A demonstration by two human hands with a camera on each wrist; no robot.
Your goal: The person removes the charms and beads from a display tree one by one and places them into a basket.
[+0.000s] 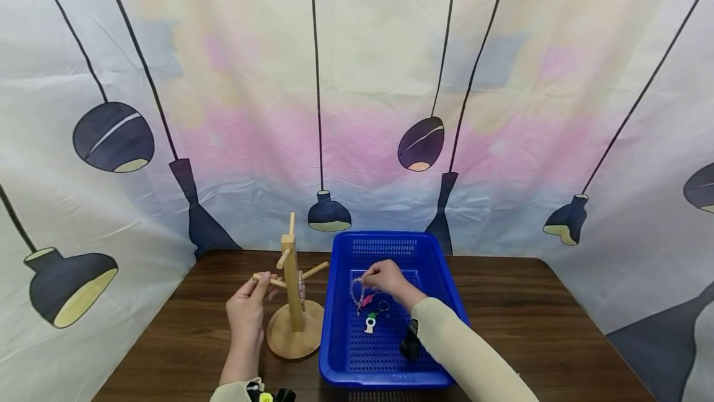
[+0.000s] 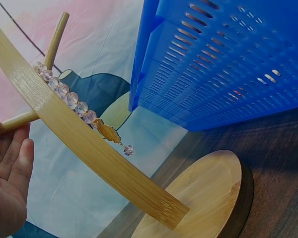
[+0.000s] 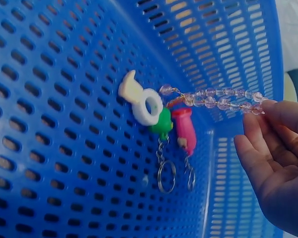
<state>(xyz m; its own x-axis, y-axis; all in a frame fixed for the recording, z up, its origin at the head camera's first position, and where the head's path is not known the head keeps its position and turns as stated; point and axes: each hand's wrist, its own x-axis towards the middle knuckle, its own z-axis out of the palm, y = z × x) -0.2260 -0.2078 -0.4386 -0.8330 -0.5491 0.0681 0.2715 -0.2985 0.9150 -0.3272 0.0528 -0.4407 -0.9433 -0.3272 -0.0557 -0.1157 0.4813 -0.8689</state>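
Note:
My right hand (image 1: 387, 279) pinches a pink clear-bead bracelet (image 3: 223, 98) between thumb and fingertip, and the loop hangs inside the blue basket (image 1: 329, 327). Below it lie a green-and-white keychain (image 1: 370, 323) and a pink keychain (image 1: 366, 300), each with a metal ring. On the left, my left hand (image 1: 248, 306) grips one peg (image 1: 270, 280) of the wooden stand (image 1: 292, 290) between thumb and fingers. Another beaded bracelet (image 2: 72, 99), with a gold charm and a bead at its end, hangs on a different peg of that stand.
The stand's round base (image 1: 292, 334) rests on the dark wooden table (image 1: 513, 321), close to the basket's left wall. Behind the table hangs a cloth backdrop (image 1: 368, 80) printed with lamps. Wrist cameras sit on both forearms.

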